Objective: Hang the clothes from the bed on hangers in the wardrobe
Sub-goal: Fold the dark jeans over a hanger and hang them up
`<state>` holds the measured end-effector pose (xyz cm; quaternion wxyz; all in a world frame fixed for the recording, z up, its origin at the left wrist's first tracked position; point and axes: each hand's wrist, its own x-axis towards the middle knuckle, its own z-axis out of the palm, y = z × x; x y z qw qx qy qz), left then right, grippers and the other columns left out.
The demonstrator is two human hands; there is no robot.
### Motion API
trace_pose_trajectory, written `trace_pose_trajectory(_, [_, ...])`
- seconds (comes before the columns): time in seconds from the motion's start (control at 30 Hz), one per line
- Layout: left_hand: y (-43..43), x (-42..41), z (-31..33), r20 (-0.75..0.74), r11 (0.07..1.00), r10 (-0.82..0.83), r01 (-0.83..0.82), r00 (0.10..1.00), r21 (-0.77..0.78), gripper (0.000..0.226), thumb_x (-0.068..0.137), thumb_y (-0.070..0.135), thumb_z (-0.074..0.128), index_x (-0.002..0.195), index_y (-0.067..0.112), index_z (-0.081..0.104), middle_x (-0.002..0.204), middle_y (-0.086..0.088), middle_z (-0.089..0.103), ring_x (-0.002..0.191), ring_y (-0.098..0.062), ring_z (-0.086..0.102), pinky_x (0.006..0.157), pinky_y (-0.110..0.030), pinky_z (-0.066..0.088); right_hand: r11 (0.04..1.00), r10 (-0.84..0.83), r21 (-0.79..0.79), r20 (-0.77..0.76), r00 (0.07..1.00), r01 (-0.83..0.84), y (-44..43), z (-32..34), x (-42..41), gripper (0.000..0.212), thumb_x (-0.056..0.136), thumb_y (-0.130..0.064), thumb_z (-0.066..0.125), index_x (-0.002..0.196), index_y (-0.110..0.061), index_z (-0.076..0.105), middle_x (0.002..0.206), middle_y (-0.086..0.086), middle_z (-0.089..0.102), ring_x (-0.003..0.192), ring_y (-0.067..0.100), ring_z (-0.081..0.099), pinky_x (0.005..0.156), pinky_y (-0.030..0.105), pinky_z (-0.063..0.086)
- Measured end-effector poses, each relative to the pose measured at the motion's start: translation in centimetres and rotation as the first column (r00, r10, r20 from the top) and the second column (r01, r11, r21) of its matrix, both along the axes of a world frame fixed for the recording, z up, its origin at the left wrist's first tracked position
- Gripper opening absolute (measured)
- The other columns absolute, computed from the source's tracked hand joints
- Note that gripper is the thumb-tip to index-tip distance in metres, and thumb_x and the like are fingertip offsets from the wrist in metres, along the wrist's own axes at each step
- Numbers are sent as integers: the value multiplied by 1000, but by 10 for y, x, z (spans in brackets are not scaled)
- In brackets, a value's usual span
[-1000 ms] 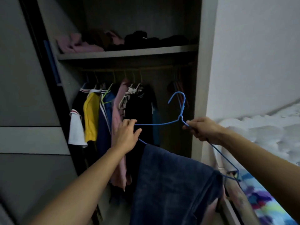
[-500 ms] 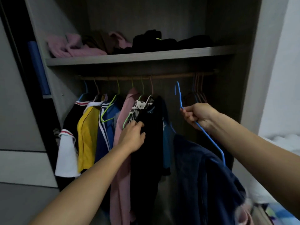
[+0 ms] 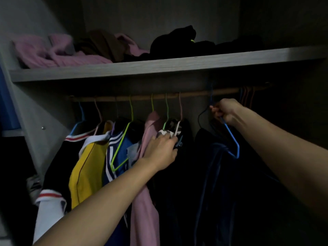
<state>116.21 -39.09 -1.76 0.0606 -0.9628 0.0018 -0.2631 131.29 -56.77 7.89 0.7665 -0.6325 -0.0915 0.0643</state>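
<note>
- Blue wire hanger (image 3: 230, 137) is pinched at its neck by the right hand (image 3: 224, 110), fingers curled shut round the wire just under the hook.
- Its hook rises from that fist to the wooden rail (image 3: 193, 95); in the dim light I cannot tell whether the hook is already over the rail or just short of it.
- Dark blue garment (image 3: 216, 174) hangs from the hanger straight below the right hand, its long axis running down, so the load sits directly under the grip.
- Left hand (image 3: 161, 150) is closed on the black clothes (image 3: 179, 174) next along the rail, fingers tucked into the fabric near a small tag, and seems to hold them leftward.
- Between the two hands lies a gap on the rail, and the blue hanger's hook stands at the right edge of that gap; the right hand is clearly the nearer one to it.
- My judgement: the coming move turns on the hook seating over the rail within this gap, a short lift and drop by the right hand alone.
- Further left hang a pink garment (image 3: 147, 201), a blue striped top (image 3: 120, 151) and a yellow top (image 3: 85, 167), on green and pink hangers.
- Above the rail, the shelf (image 3: 159, 67) carries folded pink and dark clothes.
- No brand or writing can be read; the tag by the left hand is too small and dark.
</note>
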Motion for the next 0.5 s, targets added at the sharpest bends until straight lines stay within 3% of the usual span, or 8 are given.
trace_pose_trajectory(0.1, [17, 12, 1, 22, 994, -75, 77, 997, -84, 37, 91, 31, 54, 125, 17, 54, 120, -6, 58, 113, -27, 50, 85, -35, 44, 1000, 16, 16, -8, 1000, -15, 24, -10, 6, 34, 95, 7, 23, 71, -3, 45, 66, 9, 43, 23, 1, 33, 25, 12, 18])
trace_pose_trajectory(0.27, [39, 21, -3, 104, 965, -97, 119, 990, -233, 40, 86, 32, 58, 125, 27, 50, 111, -6, 64, 100, -28, 60, 77, -39, 51, 991, 129, 23, -43, 991, -128, 55, -42, -8, 34, 96, 7, 23, 71, -6, 42, 65, 5, 36, 26, 0, 28, 26, 11, 16])
trace_pose_trajectory(0.37, [48, 20, -8, 151, 955, -74, 114, 986, -273, 37, 85, 36, 59, 120, 30, 50, 105, -4, 65, 92, -28, 62, 71, -38, 51, 980, 189, 78, -92, 978, -182, 62, -55, -12, 28, 100, 2, 30, 79, -7, 46, 68, 7, 46, 38, 7, 44, 31, 15, 34])
trace_pose_trajectory(0.4, [48, 19, -8, 171, 951, -72, 119, 983, -286, 35, 85, 36, 60, 118, 29, 52, 103, -2, 66, 91, -27, 62, 69, -37, 50, 985, 172, 42, -69, 983, -169, 58, -55, -13, 24, 101, -2, 38, 81, -6, 51, 69, 9, 50, 47, 12, 50, 37, 19, 42])
trace_pose_trajectory(0.47, [46, 17, -8, 198, 941, -70, 131, 978, -312, 31, 85, 34, 61, 114, 26, 56, 98, -1, 68, 90, -26, 62, 68, -36, 50, 947, 14, -317, 200, 980, 51, 37, -52, -12, 15, 97, -15, 55, 87, -7, 62, 74, 9, 57, 61, 18, 56, 53, 25, 48])
trace_pose_trajectory(0.5, [43, 16, -7, 212, 935, -71, 138, 975, -325, 28, 85, 32, 61, 112, 24, 58, 96, -1, 68, 90, -26, 62, 68, -36, 49, 796, -55, -526, 429, 902, 299, 20, -52, -10, 14, 94, -23, 60, 91, -10, 66, 78, 8, 59, 69, 20, 58, 59, 27, 45])
